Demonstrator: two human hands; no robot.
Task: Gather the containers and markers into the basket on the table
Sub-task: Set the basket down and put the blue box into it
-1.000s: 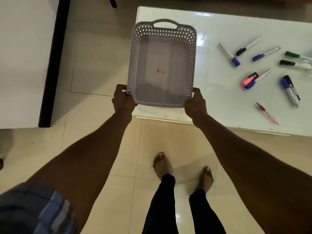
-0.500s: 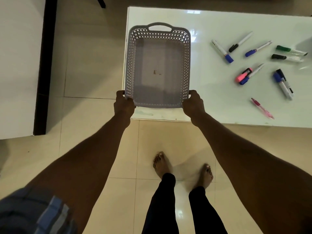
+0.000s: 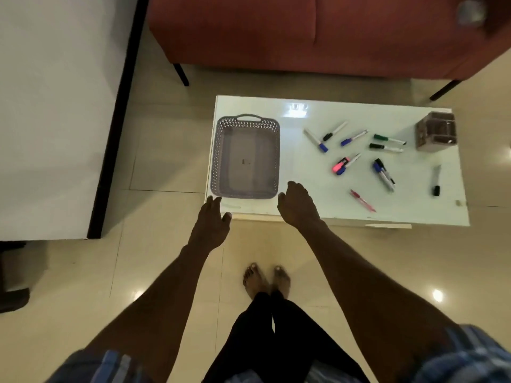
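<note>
The grey perforated plastic basket [image 3: 246,158] sat on the glossy white worktop [image 3: 304,194], just ahead of both hands. The left hand [image 3: 211,225] hung spread and empty near its front left corner; the right hand [image 3: 297,205], fingers loosely apart, held nothing beside its front right corner. Scattered markers [image 3: 356,158] and a clear plastic container [image 3: 436,131] lay farther right of the right hand.

We wore short blue plaid sleeves [image 3: 470,355] above bare forearms, black leggings [image 3: 265,341] down to the ankles, and no shoes on our feet [image 3: 265,280]. No rings or watch showed.
</note>
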